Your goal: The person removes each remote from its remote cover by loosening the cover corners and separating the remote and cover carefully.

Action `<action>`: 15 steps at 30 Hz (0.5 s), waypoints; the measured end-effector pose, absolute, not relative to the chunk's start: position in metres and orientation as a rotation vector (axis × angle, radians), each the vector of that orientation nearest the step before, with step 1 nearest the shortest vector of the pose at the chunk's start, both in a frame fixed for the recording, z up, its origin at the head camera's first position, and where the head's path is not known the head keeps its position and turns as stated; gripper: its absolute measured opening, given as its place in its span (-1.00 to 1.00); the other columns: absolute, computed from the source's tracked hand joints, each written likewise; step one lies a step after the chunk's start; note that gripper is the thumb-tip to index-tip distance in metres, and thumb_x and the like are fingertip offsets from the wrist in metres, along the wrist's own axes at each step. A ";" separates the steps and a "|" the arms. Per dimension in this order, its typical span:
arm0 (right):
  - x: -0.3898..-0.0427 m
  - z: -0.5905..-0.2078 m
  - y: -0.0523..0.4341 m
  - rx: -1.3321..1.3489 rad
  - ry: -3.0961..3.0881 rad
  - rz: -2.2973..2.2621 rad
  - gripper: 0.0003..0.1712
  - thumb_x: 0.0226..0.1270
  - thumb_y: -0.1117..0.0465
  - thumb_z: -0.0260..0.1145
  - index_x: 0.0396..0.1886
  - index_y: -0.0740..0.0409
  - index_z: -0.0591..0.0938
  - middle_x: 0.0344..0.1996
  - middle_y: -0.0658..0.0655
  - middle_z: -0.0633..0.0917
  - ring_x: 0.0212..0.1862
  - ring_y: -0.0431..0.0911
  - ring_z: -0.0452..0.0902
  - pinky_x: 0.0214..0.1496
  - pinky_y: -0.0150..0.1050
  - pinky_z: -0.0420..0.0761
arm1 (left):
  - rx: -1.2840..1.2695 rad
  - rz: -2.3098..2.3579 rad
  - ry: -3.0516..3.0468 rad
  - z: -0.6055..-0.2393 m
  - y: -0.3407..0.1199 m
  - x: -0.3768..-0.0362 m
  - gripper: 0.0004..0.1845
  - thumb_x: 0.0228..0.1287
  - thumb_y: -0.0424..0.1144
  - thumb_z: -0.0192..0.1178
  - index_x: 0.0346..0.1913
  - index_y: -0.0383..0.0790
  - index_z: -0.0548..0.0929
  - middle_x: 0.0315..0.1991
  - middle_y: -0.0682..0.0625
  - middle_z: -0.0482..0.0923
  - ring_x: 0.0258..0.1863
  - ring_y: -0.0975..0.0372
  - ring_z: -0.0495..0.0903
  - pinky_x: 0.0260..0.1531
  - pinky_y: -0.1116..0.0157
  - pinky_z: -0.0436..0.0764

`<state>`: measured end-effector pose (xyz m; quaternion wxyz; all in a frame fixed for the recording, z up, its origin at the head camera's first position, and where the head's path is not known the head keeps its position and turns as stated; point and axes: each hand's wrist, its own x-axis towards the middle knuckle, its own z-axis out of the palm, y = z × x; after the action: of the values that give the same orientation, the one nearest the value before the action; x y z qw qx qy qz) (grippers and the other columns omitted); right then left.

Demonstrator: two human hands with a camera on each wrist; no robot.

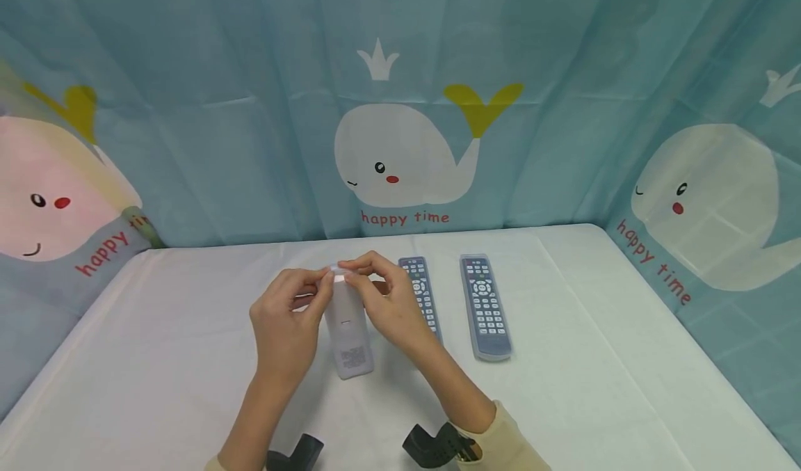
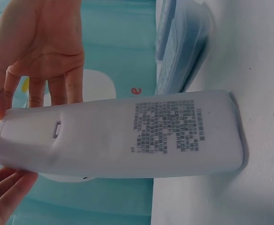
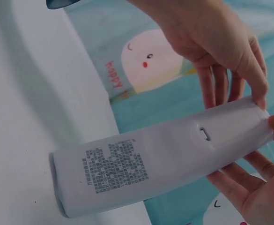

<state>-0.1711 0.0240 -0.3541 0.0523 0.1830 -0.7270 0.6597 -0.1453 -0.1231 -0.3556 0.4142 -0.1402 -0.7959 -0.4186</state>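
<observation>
Upright near the middle of the table stands a white remote control in a clear silicone sleeve (image 1: pixel 348 328), its lower end resting on the cloth and its back turned to the person; the back carries a block of small grey print and a little rectangular latch higher up. The left hand (image 1: pixel 289 321) pinches the top of the sleeve between thumb and forefinger from the left side, the other fingers loosely straight behind it. The right hand (image 1: pixel 389 304) pinches the same top edge from the right, its palm facing the remote. Just to the right, partly hidden by the right hand, lies a grey-blue remote with white buttons (image 1: pixel 423 296), and further right a second grey-blue remote in a clear cover (image 1: pixel 485 307), both flat and face up. The white tablecloth (image 1: pixel 594 360) covers the table; behind and to both sides hangs a teal curtain printed with white whales (image 1: pixel 400 154).
</observation>
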 end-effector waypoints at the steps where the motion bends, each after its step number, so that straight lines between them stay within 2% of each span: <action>1: -0.171 -0.354 0.024 0.556 -2.216 2.009 -0.80 0.60 0.26 0.22 0.02 0.17 0.73 0.04 0.14 0.75 0.00 -0.14 0.58 -0.10 -0.25 0.68 | -0.354 -1.050 -2.003 -0.355 -0.123 -0.145 -0.93 0.26 -0.58 0.41 -0.23 -0.43 0.78 -0.34 -0.18 0.74 -0.43 0.02 0.74 -0.19 0.74 0.55; 6: -0.170 -0.354 0.025 0.574 -2.209 2.026 -0.79 0.61 0.26 0.22 0.04 0.20 0.73 0.03 0.18 0.74 -0.03 -0.13 0.59 -0.13 -0.25 0.69 | -0.351 -1.011 -2.031 -0.355 -0.126 -0.144 -0.95 0.31 -0.53 0.40 -0.21 -0.43 0.75 -0.35 -0.19 0.73 -0.41 0.02 0.76 -0.18 0.78 0.50; 15: -0.169 -0.352 0.023 0.583 -2.219 2.010 -0.81 0.57 0.30 0.24 0.00 0.19 0.74 0.03 0.14 0.77 -0.02 -0.20 0.59 -0.04 -0.27 0.66 | -0.342 -1.011 -2.030 -0.354 -0.130 -0.142 -0.96 0.35 -0.52 0.37 -0.19 -0.46 0.74 -0.32 -0.22 0.78 -0.42 0.00 0.77 -0.20 0.79 0.47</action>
<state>-0.1685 0.0226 -0.3517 0.0454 0.1908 -0.7268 0.6583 -0.1417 -0.1299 -0.3543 0.4114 -0.1358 -0.8068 -0.4017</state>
